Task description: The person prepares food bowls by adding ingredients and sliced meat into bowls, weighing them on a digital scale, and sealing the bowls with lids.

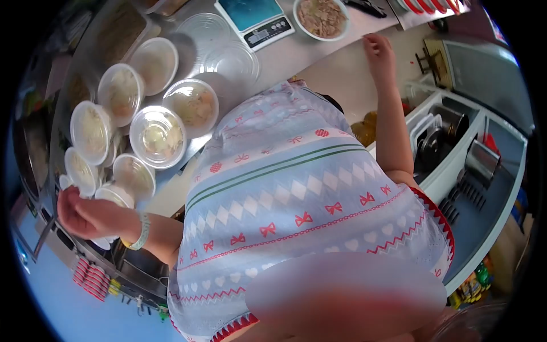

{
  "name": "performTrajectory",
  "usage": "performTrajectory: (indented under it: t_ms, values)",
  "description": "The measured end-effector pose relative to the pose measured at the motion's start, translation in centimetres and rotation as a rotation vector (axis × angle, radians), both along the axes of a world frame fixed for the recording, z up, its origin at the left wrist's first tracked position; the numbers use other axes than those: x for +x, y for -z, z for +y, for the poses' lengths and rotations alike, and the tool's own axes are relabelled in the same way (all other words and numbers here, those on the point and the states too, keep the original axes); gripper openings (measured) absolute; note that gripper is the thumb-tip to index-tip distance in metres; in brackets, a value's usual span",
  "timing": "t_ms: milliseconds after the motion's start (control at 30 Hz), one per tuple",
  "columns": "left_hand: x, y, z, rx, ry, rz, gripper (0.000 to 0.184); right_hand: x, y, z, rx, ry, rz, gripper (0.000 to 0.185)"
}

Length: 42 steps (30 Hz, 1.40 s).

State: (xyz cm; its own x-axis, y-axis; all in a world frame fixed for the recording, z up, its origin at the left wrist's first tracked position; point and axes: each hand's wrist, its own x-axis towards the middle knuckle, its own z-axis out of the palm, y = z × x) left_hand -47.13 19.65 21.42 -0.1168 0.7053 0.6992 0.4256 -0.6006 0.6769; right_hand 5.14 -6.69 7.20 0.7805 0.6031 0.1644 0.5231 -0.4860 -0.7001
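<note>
My left hand (94, 215), with a pale band on its wrist, is at the left beside a group of lidded round plastic bowls. Its fingers are curled, and whatever they may hold is hidden. Closest to it are a lidded bowl (115, 195) and another lidded bowl (82, 171). Other lidded bowls, such as one with pale food (158, 137), stand stacked and side by side. My right hand (379, 48) hangs past the counter edge, fingers loosely closed with nothing visible in them. Near it on the counter is a white bowl of shredded meat (321, 18).
A digital scale (268, 31) sits on the steel counter (307, 57) next to clear round lids (231, 61). Dark-handled tools (366, 8) lie at the far edge. On the right, an open white-framed unit (444, 131) holds pots and utensils.
</note>
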Motion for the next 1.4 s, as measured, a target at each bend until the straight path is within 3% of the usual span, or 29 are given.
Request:
performTrajectory:
  t_ms: [133,167,233,300,333,467,533,867,1067,1133,1400]
  values:
    - [8.7,2.1,-3.1,-0.467,0.314,-0.045,0.018,-0.7,1.7,2.4,-0.237,-0.136,-0.268,0.009]
    - [10.1,2.9,-3.3,-0.521,0.430,0.005,0.019,-0.9,1.9,3.4,-0.241,-0.130,-0.264,0.009]
    - [12.5,4.3,-4.2,-0.616,0.601,0.048,0.021,-1.7,2.3,5.4,-0.423,-0.128,-0.523,0.011]
    - [14.2,4.9,-4.6,-0.667,0.713,0.091,0.022,-2.0,3.2,7.0,-0.522,-0.111,-0.489,0.018]
    - [14.9,5.3,-4.6,-0.672,0.711,0.090,0.022,-1.8,3.5,7.6,-0.615,-0.099,-0.464,0.024]
    - [16.9,6.2,-5.1,-0.723,0.682,0.073,0.023,-1.1,4.2,8.1,-0.700,-0.098,-0.474,0.020]
    - [17.9,6.0,-5.4,-0.751,0.641,-0.021,0.022,-0.8,4.5,8.1,-0.663,-0.115,-0.461,0.020]
    - [20.7,5.8,-6.5,-0.784,0.577,-0.004,0.023,0.7,5.3,8.1,-0.579,-0.170,-0.492,0.019]
    - [21.1,6.4,-6.6,-0.742,0.609,0.002,0.024,2.2,1.8,8.3,-0.533,-0.181,-0.239,0.020]
    - [21.4,6.3,-6.8,-0.770,0.596,-0.030,0.024,2.3,0.1,9.3,-0.318,-0.145,-0.049,0.017]
    - [20.8,6.6,-7.2,-0.780,0.570,-0.008,0.023,4.8,3.5,10.9,-0.292,-0.121,-0.016,0.017]
